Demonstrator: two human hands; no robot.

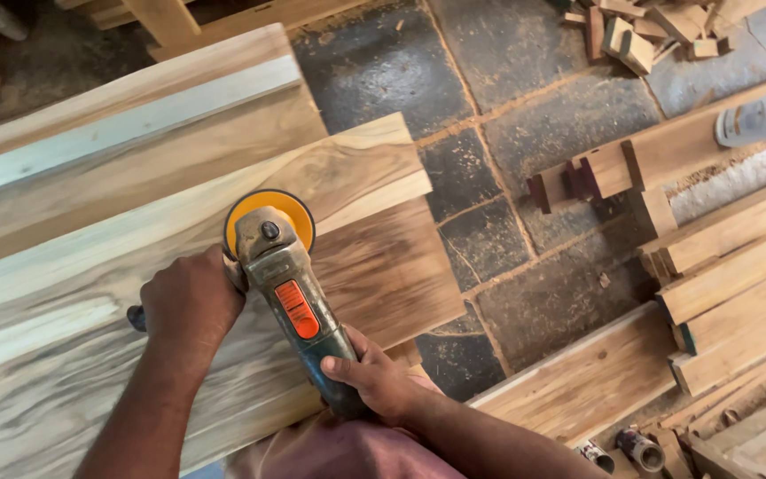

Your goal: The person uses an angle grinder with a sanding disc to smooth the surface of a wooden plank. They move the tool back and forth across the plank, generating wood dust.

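Grinder (290, 293) on plank (90, 293), yellow disc (269, 213) flat on wood. Left hand (190, 302) wrapped round side handle, right hand (374, 377) clasping rear body. Likely heavy, rigid, buzzing; needs two-hand grip, handle plus tail. Offcuts (649, 31) well apart on stone floor (525, 142)

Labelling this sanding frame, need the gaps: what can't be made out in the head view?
- Sander side handle: hidden inside the left hand; only a dark tip shows.
- Sander rear and cord: covered by the right hand.
- Disc face and its contact with the board: hidden under the tool.
- Board's left end: cut off by the frame edge.
- Bottle: cut off at the right edge.
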